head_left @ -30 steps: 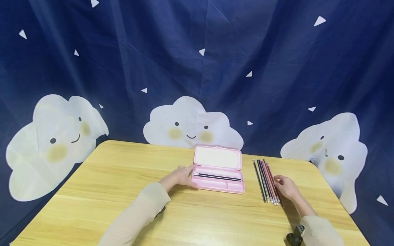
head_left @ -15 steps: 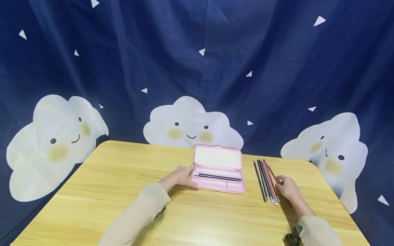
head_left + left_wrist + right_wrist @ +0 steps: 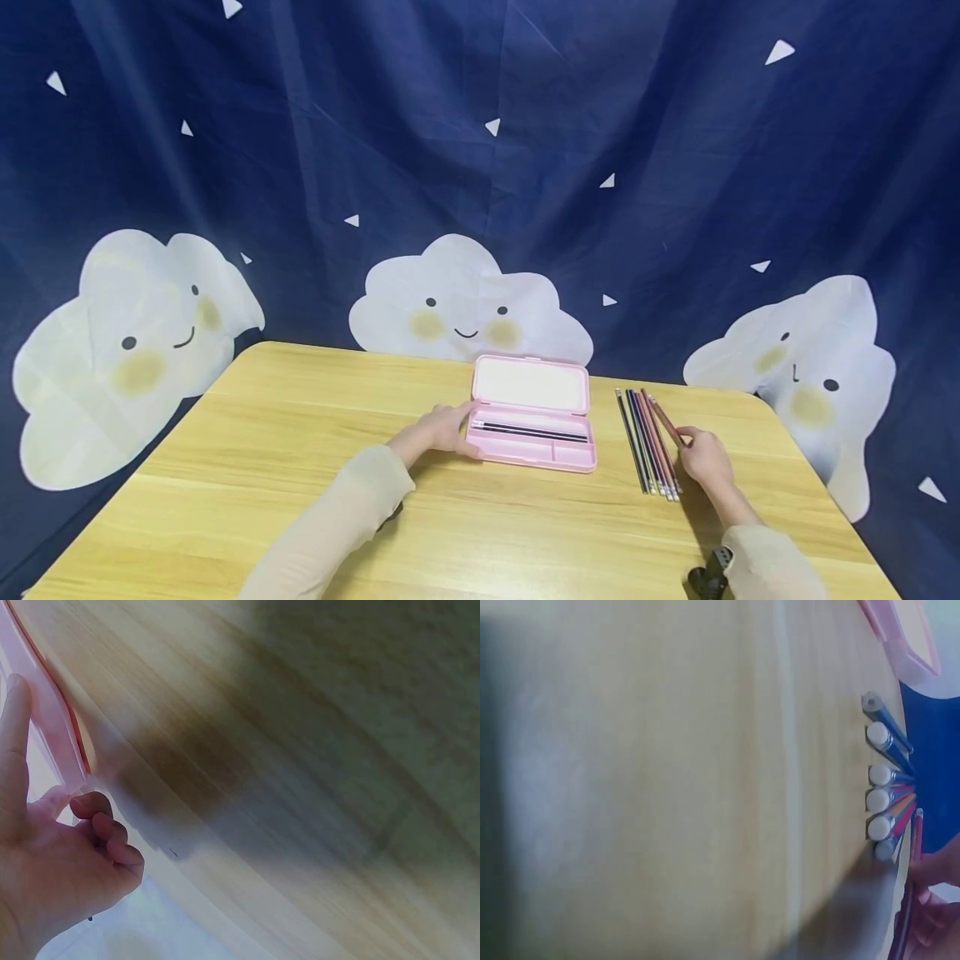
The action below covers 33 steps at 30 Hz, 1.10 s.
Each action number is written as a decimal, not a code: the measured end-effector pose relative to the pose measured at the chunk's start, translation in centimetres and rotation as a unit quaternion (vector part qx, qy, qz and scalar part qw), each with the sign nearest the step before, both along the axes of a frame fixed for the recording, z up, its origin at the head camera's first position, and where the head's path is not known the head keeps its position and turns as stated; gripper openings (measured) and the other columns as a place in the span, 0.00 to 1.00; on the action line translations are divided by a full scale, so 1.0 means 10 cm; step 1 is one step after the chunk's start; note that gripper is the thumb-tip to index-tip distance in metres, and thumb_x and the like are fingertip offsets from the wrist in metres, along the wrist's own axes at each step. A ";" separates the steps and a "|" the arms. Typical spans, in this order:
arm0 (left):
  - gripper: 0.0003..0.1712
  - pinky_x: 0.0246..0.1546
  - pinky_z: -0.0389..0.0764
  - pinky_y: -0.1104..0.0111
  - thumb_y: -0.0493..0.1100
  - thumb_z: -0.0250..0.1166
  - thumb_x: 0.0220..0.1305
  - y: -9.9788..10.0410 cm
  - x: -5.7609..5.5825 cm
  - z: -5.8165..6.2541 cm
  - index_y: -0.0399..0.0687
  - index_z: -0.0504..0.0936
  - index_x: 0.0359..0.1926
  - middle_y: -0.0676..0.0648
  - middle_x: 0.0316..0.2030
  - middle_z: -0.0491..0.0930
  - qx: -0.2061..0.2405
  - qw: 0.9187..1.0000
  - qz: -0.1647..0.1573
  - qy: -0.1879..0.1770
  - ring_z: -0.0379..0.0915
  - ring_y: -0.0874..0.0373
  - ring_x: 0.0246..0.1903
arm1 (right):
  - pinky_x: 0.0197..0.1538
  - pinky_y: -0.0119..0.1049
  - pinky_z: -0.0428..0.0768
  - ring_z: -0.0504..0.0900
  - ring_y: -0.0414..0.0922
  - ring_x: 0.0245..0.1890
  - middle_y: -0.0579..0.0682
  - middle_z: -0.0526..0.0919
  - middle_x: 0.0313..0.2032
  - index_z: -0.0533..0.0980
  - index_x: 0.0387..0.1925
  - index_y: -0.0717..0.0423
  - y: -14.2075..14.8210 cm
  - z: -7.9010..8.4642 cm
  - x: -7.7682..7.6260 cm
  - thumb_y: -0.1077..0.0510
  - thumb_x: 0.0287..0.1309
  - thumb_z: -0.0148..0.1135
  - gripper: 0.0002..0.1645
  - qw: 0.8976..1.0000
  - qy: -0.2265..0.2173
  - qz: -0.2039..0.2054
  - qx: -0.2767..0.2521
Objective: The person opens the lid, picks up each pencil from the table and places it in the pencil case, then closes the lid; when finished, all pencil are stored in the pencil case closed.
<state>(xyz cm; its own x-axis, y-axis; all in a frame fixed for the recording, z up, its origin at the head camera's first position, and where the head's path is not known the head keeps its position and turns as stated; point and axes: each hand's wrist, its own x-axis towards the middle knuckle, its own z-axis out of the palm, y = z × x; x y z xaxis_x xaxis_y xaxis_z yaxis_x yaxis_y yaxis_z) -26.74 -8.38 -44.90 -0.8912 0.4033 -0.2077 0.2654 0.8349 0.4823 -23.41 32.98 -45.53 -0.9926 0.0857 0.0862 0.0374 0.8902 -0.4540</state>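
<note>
your right hand [image 3: 707,458] pinches a pencil [image 3: 666,422]; the other pencils [image 3: 650,442] lie just to its left. your left hand [image 3: 444,429] grips the open case [image 3: 517,451] just to its right, dark pencils [image 3: 534,432] inside. beyond both hands hangs a blue curtain [image 3: 420,125].

Pink case [image 3: 517,452], pencils [image 3: 655,445] on an apparently wooden table [image 3: 247,442]

Left grip [image 3: 64,874], a bare hand, lower left — some fingers curled — touches pink case [image 3: 52,720] at upper left; wood-grain counter [image 3: 315,795], partly shadowed, extends right.
</note>
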 end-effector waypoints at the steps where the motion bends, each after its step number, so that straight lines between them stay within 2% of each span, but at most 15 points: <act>1: 0.56 0.52 0.66 0.47 0.61 0.72 0.39 0.00 0.00 0.00 0.52 0.56 0.68 0.34 0.58 0.67 0.000 1.000 0.001 -0.001 0.61 0.39 0.56 | 0.27 0.44 0.72 0.75 0.54 0.27 0.63 0.78 0.26 0.71 0.47 0.73 -0.01 0.01 0.00 0.69 0.49 0.50 0.21 1.000 0.002 -0.005 0.003; 8: 0.57 0.53 0.66 0.48 0.61 0.72 0.39 0.00 0.02 0.01 0.53 0.55 0.69 0.35 0.59 0.67 0.001 1.000 0.006 -0.007 0.61 0.41 0.56 | 0.35 0.52 0.72 0.74 0.58 0.31 0.62 0.77 0.26 0.71 0.49 0.70 -0.15 0.04 -0.04 0.68 0.49 0.50 0.22 0.999 0.041 -0.012 0.008; 14: 0.57 0.52 0.67 0.48 0.61 0.72 0.39 0.01 0.04 0.04 0.52 0.55 0.69 0.35 0.59 0.67 -0.004 1.000 0.002 -0.010 0.62 0.41 0.55 | 0.34 0.52 0.73 0.73 0.56 0.32 0.63 0.75 0.30 0.72 0.50 0.69 -0.33 0.00 -0.07 0.69 0.51 0.47 0.22 0.998 0.058 0.001 0.000; 22: 0.57 0.53 0.66 0.48 0.61 0.72 0.39 0.01 0.03 0.05 0.51 0.55 0.69 0.35 0.59 0.67 -0.004 1.000 0.005 -0.004 0.61 0.40 0.56 | 0.37 0.54 0.72 0.75 0.61 0.35 0.65 0.76 0.33 0.76 0.47 0.66 -0.55 0.01 -0.17 0.71 0.51 0.51 0.20 0.993 0.108 0.043 -0.007; 28: 0.57 0.52 0.67 0.48 0.61 0.72 0.38 0.01 0.03 0.03 0.52 0.56 0.68 0.34 0.57 0.68 -0.002 1.000 0.007 0.001 0.62 0.40 0.54 | 0.39 0.55 0.72 0.75 0.61 0.36 0.65 0.77 0.32 0.78 0.44 0.65 -0.64 -0.01 -0.23 0.70 0.52 0.53 0.17 0.991 0.124 0.057 -0.010; 33: 0.57 0.52 0.67 0.48 0.62 0.72 0.38 0.01 0.01 0.01 0.51 0.56 0.68 0.35 0.57 0.68 -0.006 1.000 0.005 0.000 0.63 0.41 0.54 | 0.40 0.53 0.73 0.76 0.58 0.36 0.62 0.78 0.32 0.80 0.41 0.65 -0.75 -0.02 -0.25 0.72 0.48 0.55 0.16 0.987 0.139 0.083 -0.024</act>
<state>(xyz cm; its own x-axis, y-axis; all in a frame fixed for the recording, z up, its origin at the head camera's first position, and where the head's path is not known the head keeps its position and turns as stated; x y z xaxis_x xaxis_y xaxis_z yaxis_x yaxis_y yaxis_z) -26.60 -8.23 -44.78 -0.8952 0.3919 -0.2123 0.2572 0.8432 0.4721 -25.90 25.45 -45.75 -0.9323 -0.0646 0.3560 -0.2376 0.8513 -0.4679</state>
